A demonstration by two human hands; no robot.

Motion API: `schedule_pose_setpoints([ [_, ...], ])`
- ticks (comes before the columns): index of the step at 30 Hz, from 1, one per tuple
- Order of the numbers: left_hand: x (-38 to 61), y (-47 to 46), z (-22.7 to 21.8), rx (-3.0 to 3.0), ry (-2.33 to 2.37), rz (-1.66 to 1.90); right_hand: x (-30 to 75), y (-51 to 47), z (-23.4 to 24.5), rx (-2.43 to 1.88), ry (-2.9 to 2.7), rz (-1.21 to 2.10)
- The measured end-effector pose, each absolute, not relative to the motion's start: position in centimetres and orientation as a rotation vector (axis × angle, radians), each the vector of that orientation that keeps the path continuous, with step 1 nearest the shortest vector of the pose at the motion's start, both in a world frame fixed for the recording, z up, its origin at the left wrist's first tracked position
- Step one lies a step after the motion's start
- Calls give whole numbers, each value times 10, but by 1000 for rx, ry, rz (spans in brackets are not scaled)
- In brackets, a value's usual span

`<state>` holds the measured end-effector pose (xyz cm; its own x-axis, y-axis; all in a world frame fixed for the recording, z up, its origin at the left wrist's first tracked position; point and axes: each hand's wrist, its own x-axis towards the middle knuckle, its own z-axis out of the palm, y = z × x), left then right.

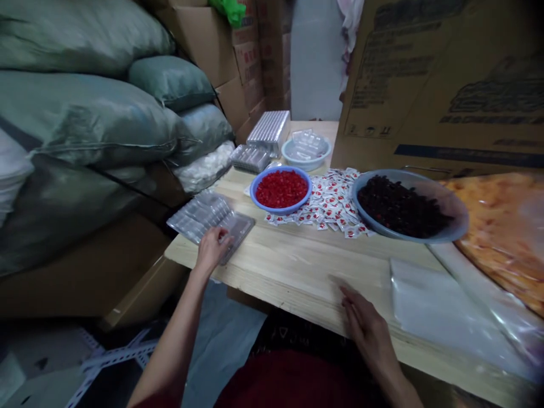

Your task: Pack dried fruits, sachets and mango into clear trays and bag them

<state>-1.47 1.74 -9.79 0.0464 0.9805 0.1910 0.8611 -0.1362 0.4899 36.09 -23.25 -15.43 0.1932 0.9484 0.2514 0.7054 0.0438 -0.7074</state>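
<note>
At the table's left end, my left hand (pixel 211 247) reaches over a clear, flat plastic pack (pixel 242 226), its fingers bent inward. Whatever may be between those fingers is hidden. A fanned row of clear plastic packs (pixel 198 214) lies just beyond that hand. My right hand (pixel 366 324) hovers near the front edge of the wooden table (pixel 297 258), slightly blurred, with stretched fingers and nothing visible in them. To its right lies a clear plastic bag (pixel 437 300).
A blue bowl of red pieces (pixel 283 190), small printed sachets (pixel 334 201) and a larger bowl of dark pieces (pixel 399 207) line the middle. Behind stand packs in a pale bowl (pixel 306 150) and stacked packs (pixel 268 131). An orange bagged mass (pixel 505 226) sits right; sacks (pixel 97 113) rise left.
</note>
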Motion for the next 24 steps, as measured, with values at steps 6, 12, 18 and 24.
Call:
schedule_pose_setpoints([
  [6,-70,68,-79,1995,2124,766,358,-235,-176,-1670,-1678,383],
  [12,-98,117,-57,1970,2000,477,356,-231,-183,-1657,-1672,474],
  [18,-101,130,-55,1948,1943,317,357,-224,-169,-1663,-1635,501],
  [24,-83,127,-54,2059,2022,308,349,-225,-168,-1625,-1620,535],
])
